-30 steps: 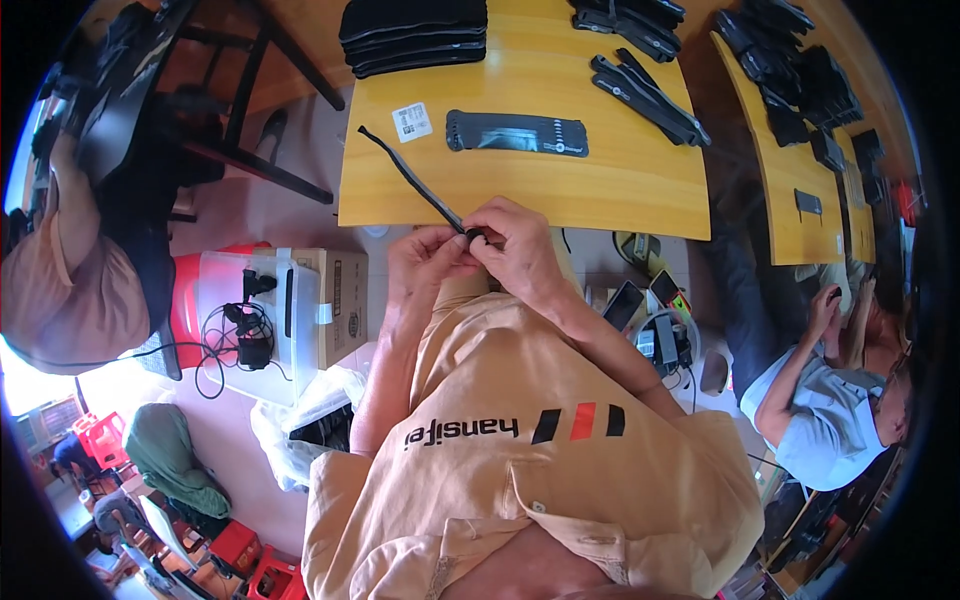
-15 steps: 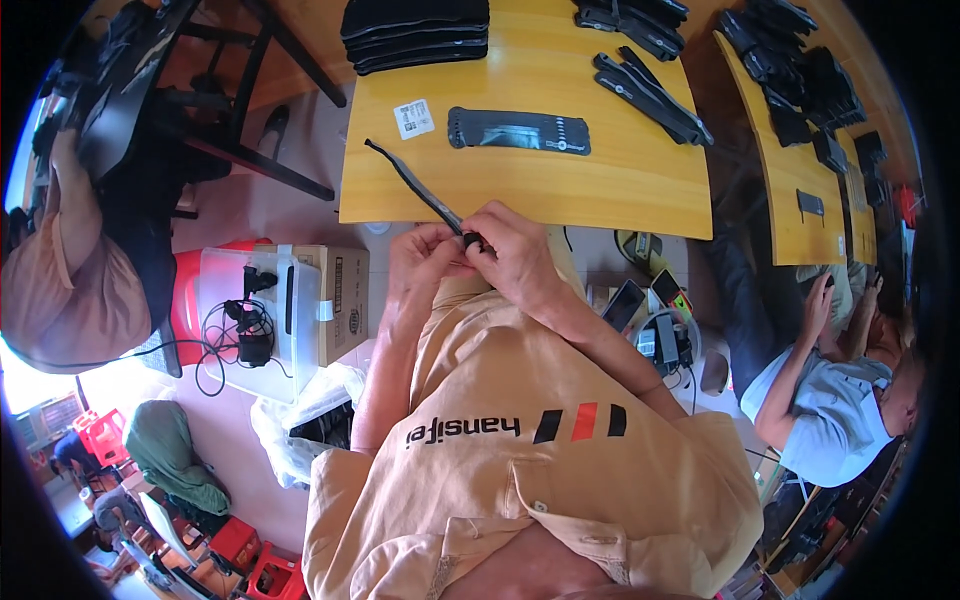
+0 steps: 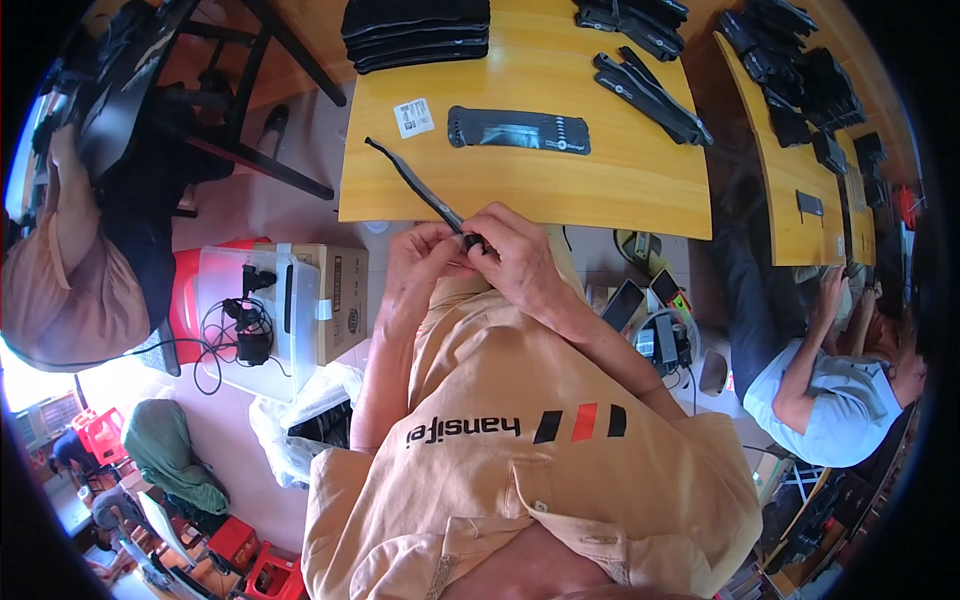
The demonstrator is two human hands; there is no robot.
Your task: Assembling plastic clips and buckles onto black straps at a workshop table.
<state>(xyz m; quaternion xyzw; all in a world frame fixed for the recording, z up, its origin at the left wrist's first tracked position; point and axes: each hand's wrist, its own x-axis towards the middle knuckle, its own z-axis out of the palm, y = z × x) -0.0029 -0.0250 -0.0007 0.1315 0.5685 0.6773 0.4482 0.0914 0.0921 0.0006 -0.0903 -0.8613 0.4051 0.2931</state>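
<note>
A long, narrow black strap [image 3: 415, 187] is pinched between my two hands in front of the near table edge, its free end slanting up to the left over the tabletop. My left hand [image 3: 422, 252] grips it with thumb and fingers pressed together. Close against it, my right hand [image 3: 512, 250] holds the strap's lower, bunched end; the fingers hide most of that part. On the table beyond lies a flat black pouch [image 3: 519, 131] with a shiny clear window. To its left is a white printed label [image 3: 413, 118].
The yellow table [image 3: 640, 190] bears a black stack [image 3: 415, 35] at the far left and black strips [image 3: 652, 97] at the right. A clear plastic bin [image 3: 262, 350] with cables stands left on the floor. A co-worker in light blue [image 3: 825, 400] sits at the right.
My hands and the strap stay almost in place, with only a slight finger shift. The co-worker at the right has moved their arms and leaned a little.
</note>
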